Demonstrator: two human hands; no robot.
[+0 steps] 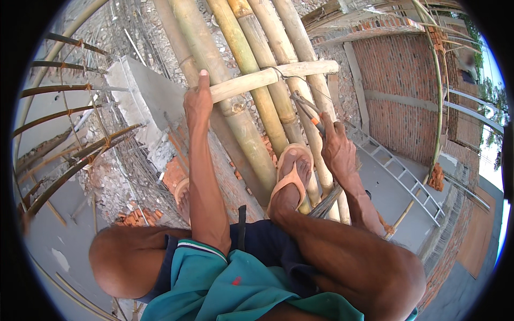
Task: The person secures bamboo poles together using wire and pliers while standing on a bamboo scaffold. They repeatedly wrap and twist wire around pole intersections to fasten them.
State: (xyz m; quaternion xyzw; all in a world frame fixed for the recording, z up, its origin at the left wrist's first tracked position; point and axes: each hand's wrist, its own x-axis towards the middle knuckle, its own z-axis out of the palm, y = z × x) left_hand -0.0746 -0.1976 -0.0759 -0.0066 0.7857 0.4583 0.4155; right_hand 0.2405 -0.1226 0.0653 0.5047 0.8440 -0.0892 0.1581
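My left hand (pixel 197 100) grips the near end of a short bamboo crosspiece (pixel 270 75) that lies across several long bamboo poles (pixel 243 85). My right hand (pixel 336 145) holds pliers (pixel 306 111) with orange grips, their jaws pointing up toward thin wire (pixel 284 75) looped around the crosspiece and a pole. My right foot in an orange sandal (pixel 292 174) presses against the poles just below the pliers. My left foot (pixel 183 198) rests lower on broken brickwork.
A grey concrete block (pixel 140 93) and rusty rebar (pixel 69 115) jut out at left. Below right stands a red brick wall (pixel 399 88) with a metal ladder (pixel 404 179) leaning against it. Grey ground lies far below.
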